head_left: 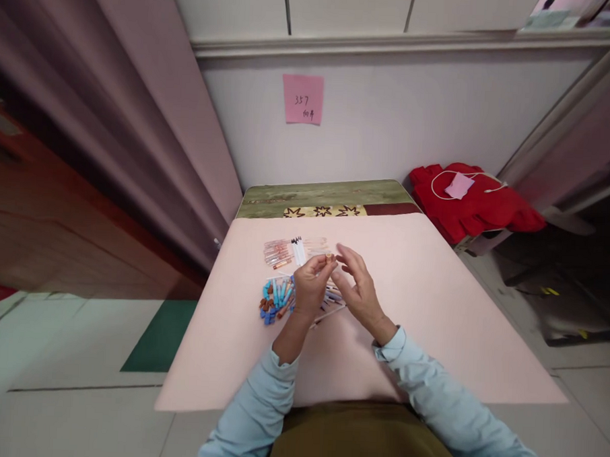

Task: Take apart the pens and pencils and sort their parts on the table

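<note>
Small orange piece [329,257] pinched in our left hand [310,284], right hand [359,289] loosely open just beside; looks like close-up handling, next move likely needs steady fingertips.

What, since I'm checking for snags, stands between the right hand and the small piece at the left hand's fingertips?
Nothing visible does. The left hand pinches the small orange-brown piece, and the right hand is close beside it; whether they touch is unclear. Blue and brown parts lie on the table cover, not between them.
</note>
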Available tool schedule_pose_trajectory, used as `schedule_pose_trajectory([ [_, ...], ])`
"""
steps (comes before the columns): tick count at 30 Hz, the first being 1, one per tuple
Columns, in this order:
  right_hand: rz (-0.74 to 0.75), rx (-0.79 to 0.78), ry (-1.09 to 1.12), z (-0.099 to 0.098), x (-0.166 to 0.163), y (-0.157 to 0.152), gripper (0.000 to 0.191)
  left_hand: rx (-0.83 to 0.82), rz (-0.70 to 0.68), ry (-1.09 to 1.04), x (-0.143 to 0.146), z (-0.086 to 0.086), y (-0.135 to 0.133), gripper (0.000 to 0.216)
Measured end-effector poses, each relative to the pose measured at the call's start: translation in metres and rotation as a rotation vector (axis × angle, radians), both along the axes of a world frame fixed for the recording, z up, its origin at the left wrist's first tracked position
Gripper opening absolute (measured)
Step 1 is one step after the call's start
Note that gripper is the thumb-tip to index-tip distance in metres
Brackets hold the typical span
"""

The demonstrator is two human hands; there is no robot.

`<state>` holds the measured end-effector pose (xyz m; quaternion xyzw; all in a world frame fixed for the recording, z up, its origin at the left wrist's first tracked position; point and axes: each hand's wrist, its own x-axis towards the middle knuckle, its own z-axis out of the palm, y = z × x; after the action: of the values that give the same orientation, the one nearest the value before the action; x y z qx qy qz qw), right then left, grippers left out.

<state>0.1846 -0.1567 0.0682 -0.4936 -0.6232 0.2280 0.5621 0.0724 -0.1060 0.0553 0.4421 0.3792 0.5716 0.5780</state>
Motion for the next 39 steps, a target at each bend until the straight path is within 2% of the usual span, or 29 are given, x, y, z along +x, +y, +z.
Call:
schedule_pose_trajectory([
  [5, 0.057, -0.004, 0.033, 0.004, 0.005, 0.007, 0.049, 0.138, -0.009, 0.182, -0.007, 0.001, 0.010, 0.022],
  [12, 0.097, -0.037, 0.031, 0.011, 0.012, 0.011, 0.041, 0.156, -0.020, 0.193, -0.004, -0.003, 0.017, 0.024],
  [15, 0.048, -0.102, 0.158, 0.006, 0.023, 0.012, 0.045, 0.127, -0.011, 0.170, -0.007, -0.002, 0.017, 0.025],
  [17, -0.029, -0.183, 0.200, -0.004, 0.034, 0.010, 0.042, 0.079, 0.017, 0.122, -0.015, -0.002, 0.017, 0.030],
  [21, -0.141, -0.357, -0.043, -0.034, 0.059, -0.004, 0.026, -0.027, 0.127, 0.039, -0.040, -0.001, 0.016, 0.044],
  [23, -0.180, -0.364, -0.196, -0.047, 0.064, -0.015, 0.020, -0.053, 0.169, 0.013, -0.051, -0.001, 0.014, 0.044],
  [27, -0.079, -0.235, -0.457, -0.059, 0.058, -0.034, 0.013, -0.060, 0.186, 0.001, -0.060, 0.000, 0.004, 0.042],
  [31, 0.029, -0.111, -0.658, -0.066, 0.047, -0.037, 0.016, -0.056, 0.165, -0.002, -0.057, 0.001, -0.002, 0.039],
  [35, 0.067, -0.055, -0.797, -0.073, 0.041, -0.031, 0.020, -0.037, 0.146, 0.055, -0.054, 0.001, -0.003, 0.032],
  [39, 0.100, -0.043, -0.890, -0.069, 0.038, -0.028, 0.021, 0.038, 0.092, 0.151, -0.054, 0.000, -0.003, 0.027],
])
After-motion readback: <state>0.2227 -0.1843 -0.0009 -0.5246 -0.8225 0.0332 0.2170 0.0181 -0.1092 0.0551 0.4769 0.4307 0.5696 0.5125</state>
